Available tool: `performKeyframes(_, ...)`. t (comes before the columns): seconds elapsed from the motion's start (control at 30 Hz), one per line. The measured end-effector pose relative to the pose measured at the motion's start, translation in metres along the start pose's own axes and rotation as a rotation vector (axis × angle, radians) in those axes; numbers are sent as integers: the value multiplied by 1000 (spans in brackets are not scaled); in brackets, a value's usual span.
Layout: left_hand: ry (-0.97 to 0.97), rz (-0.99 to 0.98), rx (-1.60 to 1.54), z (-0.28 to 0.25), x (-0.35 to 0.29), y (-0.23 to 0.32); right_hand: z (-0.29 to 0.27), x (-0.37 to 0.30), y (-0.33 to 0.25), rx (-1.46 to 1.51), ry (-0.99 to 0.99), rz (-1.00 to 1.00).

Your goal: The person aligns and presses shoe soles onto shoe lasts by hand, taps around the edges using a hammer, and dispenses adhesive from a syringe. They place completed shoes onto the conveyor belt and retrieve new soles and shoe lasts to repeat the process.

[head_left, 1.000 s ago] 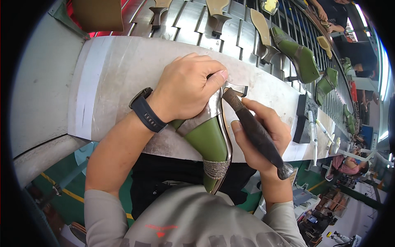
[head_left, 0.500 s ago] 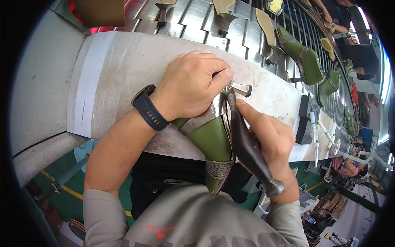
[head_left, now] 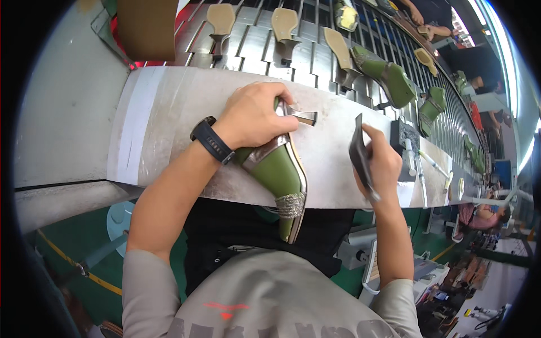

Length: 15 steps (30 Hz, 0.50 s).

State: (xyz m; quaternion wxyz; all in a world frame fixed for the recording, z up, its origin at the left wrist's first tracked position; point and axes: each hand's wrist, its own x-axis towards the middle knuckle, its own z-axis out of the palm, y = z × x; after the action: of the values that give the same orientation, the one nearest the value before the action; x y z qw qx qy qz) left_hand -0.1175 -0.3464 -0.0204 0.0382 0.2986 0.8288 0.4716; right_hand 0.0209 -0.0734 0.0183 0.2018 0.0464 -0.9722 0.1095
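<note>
A green high-heeled shoe lies on its side across the workbench, its toe jutting over the front edge towards me. It has shiny bronze-grey straps, a glittery band near the toe and a metallic heel pointing right. My left hand, with a dark watch on the wrist, is closed round the rear of the shoe. Right of the shoe and apart from it, my right hand grips a dark, tapering hand tool, held roughly upright. The tool's exact kind is unclear, partly because it is blurred.
The pale workbench runs across in front of me. Beyond it, a slatted metal conveyor carries tan soles with heels and green shoes. A black block and white-handled brushes sit at the right. Another person works at far right.
My right hand has pulled the tool away from the shoe's sole edge, moving right and turning it more upright. My left hand keeps its hold on the shoe. The whole view has shifted slightly.
</note>
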Motion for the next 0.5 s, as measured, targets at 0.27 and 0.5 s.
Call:
performKeyframes(0.27, 287, -105, -32, 4, -52, -16, -13, -26, -88, 769, -384, 227)
performKeyframes(0.5, 404, -294, -1123, 27, -150, 55, 31, -41, -123, 1423, -335, 374)
